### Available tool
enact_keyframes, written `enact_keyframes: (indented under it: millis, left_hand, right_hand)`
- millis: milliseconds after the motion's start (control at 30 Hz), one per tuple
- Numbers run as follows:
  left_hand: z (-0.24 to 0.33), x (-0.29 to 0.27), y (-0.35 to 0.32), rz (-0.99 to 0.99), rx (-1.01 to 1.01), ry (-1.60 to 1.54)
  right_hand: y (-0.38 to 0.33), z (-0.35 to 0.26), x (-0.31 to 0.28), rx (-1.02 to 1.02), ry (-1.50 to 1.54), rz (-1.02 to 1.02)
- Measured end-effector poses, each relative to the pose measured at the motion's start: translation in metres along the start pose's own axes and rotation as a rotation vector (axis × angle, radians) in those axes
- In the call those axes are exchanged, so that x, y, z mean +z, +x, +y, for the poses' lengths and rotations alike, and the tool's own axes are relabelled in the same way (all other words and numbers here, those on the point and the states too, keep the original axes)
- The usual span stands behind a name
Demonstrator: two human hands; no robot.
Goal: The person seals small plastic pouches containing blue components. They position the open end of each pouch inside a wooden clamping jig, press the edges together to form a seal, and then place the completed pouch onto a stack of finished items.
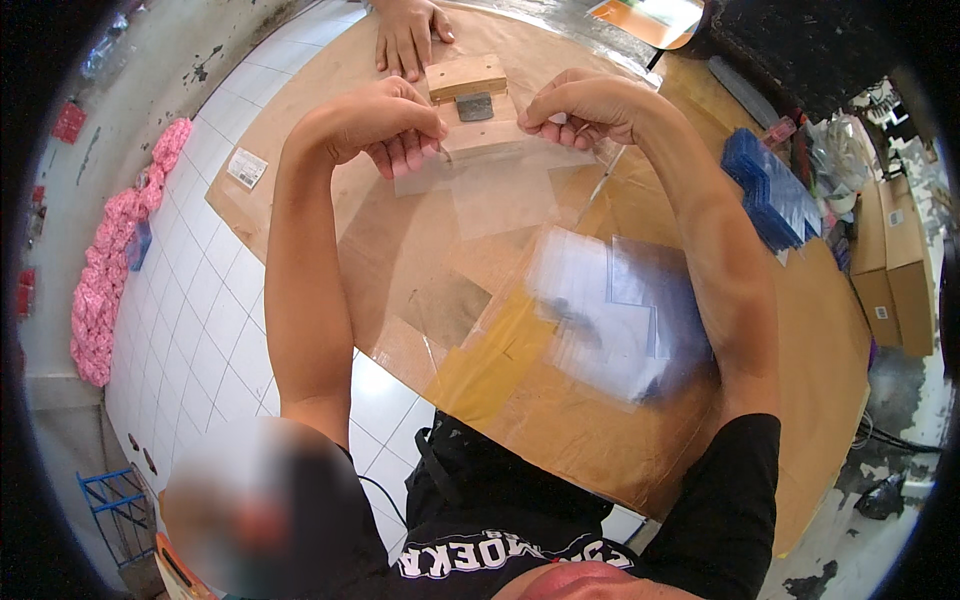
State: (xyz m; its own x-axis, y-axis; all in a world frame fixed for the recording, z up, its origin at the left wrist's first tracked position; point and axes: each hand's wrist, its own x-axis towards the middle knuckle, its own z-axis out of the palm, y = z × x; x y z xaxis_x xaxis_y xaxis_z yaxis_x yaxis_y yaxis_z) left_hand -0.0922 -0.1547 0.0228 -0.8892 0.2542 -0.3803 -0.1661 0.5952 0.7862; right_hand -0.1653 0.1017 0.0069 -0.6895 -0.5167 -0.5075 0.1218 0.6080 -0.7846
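My left hand [390,127] and my right hand [583,108] are raised over the far part of the table, fingers closed in a pinch. Between them a clear plastic sheet [503,200] spreads toward me; its upper edge runs to my fingertips, though the exact grip is hard to make out. Just beyond it is a wooden block fixture [466,78] with a small grey metal piece [475,107] at its middle. Both hands are close to the fixture's near wooden bar [485,136].
Another person's hand [411,36] rests at the table's far edge. Loose clear sheets [615,320] lie near my right forearm. Blue plastic pieces [768,190] are stacked at the right, by cardboard boxes [890,265]. Pink bundles [115,270] line the left wall.
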Motion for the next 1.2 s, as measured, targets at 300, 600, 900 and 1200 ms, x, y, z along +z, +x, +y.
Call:
enact_keyframes:
  millis: [300, 600, 900, 1200]
  left_hand:
    - [-0.013, -0.007, 0.012, 0.005, -0.045, -0.024]
    - [-0.024, -0.013, 0.016, 0.038, 0.022, -0.061]
    - [-0.023, -0.013, 0.015, 0.058, 0.012, -0.064]
    - [-0.031, -0.015, 0.021, 0.035, 0.028, -0.105]
  right_hand:
    - [0.008, 0.006, 0.002, -0.029, 0.154, 0.016]
    - [0.013, 0.012, 0.008, -0.111, 0.273, 0.13]
    - [0.012, 0.013, 0.011, -0.121, 0.307, 0.168]
    - [0.017, 0.019, 0.006, -0.187, 0.348, 0.068]
